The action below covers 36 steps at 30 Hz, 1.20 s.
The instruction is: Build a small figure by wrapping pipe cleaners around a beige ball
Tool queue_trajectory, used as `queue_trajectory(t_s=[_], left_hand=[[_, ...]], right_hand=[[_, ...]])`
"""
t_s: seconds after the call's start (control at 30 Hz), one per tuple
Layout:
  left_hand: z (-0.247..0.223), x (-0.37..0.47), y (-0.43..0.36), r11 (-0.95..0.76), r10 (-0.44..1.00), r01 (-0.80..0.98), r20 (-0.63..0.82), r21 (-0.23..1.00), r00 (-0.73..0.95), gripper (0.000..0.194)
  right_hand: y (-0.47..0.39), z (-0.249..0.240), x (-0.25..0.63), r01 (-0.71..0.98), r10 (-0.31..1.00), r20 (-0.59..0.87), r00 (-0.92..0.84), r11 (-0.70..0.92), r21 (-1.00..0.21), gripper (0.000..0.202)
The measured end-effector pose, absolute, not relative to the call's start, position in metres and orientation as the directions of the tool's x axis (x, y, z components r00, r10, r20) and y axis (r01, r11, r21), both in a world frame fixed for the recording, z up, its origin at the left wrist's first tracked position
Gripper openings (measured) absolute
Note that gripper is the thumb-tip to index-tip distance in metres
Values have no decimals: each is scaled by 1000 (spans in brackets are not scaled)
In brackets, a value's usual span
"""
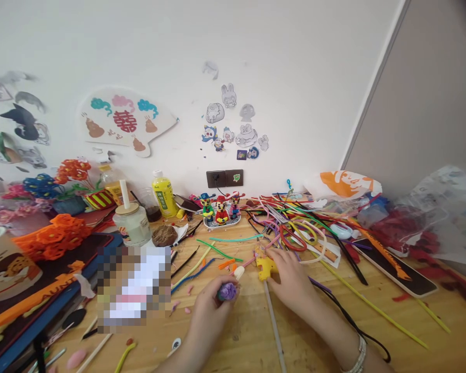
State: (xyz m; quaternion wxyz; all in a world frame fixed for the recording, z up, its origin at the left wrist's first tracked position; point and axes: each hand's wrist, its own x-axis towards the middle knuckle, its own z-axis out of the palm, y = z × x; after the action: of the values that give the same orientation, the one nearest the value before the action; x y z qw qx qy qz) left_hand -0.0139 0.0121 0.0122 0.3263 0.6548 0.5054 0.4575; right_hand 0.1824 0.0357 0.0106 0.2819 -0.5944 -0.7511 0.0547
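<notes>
My left hand [213, 305] is closed round a small purple fuzzy piece [228, 291], which shows between thumb and fingers. A pale rounded tip [239, 272] sticks up just beyond it. To the right, my right hand [289, 274] rests against a yellow glue gun [264, 263], its fingers curled at the gun's right side; whether they grip it is unclear. A long whitish stick [274, 326] runs from the gun toward the near edge of the table.
Coloured pipe cleaners and red-handled scissors [291, 235] lie at the back right. Three small figures [221, 210] stand by the wall. A glass jar [132, 225], a yellow bottle [164, 194] and orange fuzzy flowers [56, 235] are at left. A dark phone-like slab [396, 267] lies right.
</notes>
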Motion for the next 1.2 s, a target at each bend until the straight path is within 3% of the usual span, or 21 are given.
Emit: queue_trajectory(t_s=[0.1,0.3,0.6,0.7,0.8,0.9,1.03,1.13,1.2], left_hand=[[12,-17,11,-354,933,486,335,799,127,21],[10,-25,7,-601,777,621,550,504,306,35],[15,-28,11,-552,799,714,520,430,304,29],[16,-28,12,-574,770,721,556,388,313,31],[16,-28,10,-656,681,691,634,303,368,28],[19,-30,5,-786,488,607,723,120,489,26],[30,-30,-1,-896,260,435,689,-88,677,22],[35,-30,-3,-932,206,347,638,-102,742,26],[37,-29,-4,-948,243,319,615,-14,750,31]], right_hand=[[43,6,192,916,931,337,-143,254,-311,51],[45,7,191,914,917,369,-153,273,-299,44],[37,16,194,823,883,469,6,263,-504,22],[36,17,192,791,889,456,43,248,-559,24],[35,17,189,772,907,420,-21,282,-570,24],[33,17,184,776,893,422,-153,373,-508,20],[30,15,179,783,877,403,-263,438,-443,20],[30,12,176,798,869,402,-289,451,-401,19],[30,10,175,803,852,423,-307,471,-366,15]])
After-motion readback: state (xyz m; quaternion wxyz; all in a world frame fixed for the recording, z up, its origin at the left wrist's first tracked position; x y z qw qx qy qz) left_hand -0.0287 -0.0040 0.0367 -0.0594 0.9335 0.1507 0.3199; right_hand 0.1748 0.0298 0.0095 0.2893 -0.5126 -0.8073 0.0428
